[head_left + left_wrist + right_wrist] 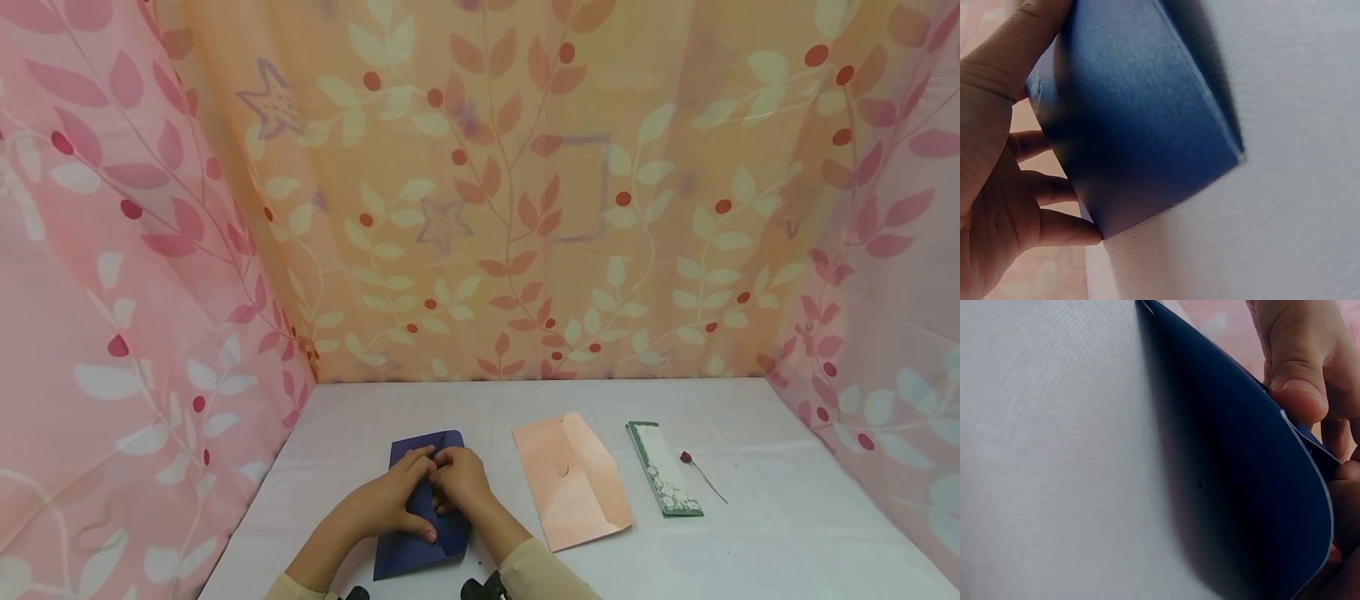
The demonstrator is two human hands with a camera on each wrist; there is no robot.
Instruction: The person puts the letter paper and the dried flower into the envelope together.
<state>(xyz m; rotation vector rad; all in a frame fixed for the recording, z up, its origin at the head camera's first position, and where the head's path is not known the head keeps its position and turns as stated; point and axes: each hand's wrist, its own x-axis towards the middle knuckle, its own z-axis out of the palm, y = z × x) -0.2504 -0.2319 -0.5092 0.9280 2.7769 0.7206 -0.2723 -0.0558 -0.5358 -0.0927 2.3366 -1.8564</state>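
A navy blue envelope [408, 554] stands partly raised over the left half of the white table. My left hand [393, 500] grips it from the left, thumb spread low and fingertips near the flap's edge. In the left wrist view, the thumb and fingers of that hand [997, 181] hold the blue paper [1141, 119] along one edge. At the upper right of the envelope, my right hand [461, 479] pinches the flap side with curled fingers. From the right wrist, the rounded flap [1260, 487] sticks out, and the fingers partly hide its fold.
A peach envelope [562, 483] lies right of the hands. Beyond it are a green-edged white card with a floral print [663, 471] and a small dried red rose on a thin stem [686, 457]. Patterned cloth [525, 250] walls the table's back and sides.
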